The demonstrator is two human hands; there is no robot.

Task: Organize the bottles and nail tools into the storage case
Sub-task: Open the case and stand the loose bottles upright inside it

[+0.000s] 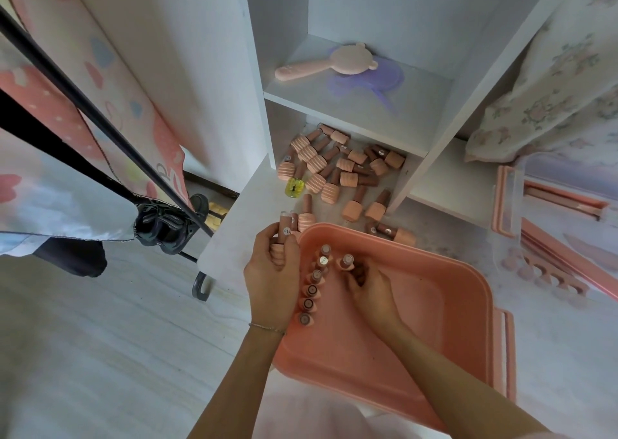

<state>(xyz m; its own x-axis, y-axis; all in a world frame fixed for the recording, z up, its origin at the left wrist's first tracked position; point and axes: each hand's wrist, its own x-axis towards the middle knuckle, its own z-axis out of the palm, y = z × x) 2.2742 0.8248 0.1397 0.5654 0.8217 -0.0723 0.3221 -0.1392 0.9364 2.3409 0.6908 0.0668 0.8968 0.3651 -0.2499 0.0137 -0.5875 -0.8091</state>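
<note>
Head view, looking down at an open pink storage case (434,331) on the floor in front of a white shelf unit (354,97).

Left hand (272,271) sits at the case's left rim, fingers curled round a brown bottle (284,229) with a ribbed peach cap. The bottle stands upright in the fist, base up, a white round label facing the camera; the cap is buried among the fingers. Thin bracelet (267,328) on that wrist.

Right hand (371,288) is inside the case, fingertips pinching a second bottle (347,260) by its lower part, base upward, just right of a row of bottles (312,288). That row runs along the case's left wall, bases up, each touching the next.

Loose bottles (337,167) lie scattered on the lowest shelf and spill onto the floor near the case's far rim. One small yellow bottle (294,187) lies at the left edge of that pile.

Upper shelf: pink hand mirror (321,63) resting partly on a purple one (371,77).

Right of the case: pink toe separators (541,276) on the floor, well apart from both hands.
</note>
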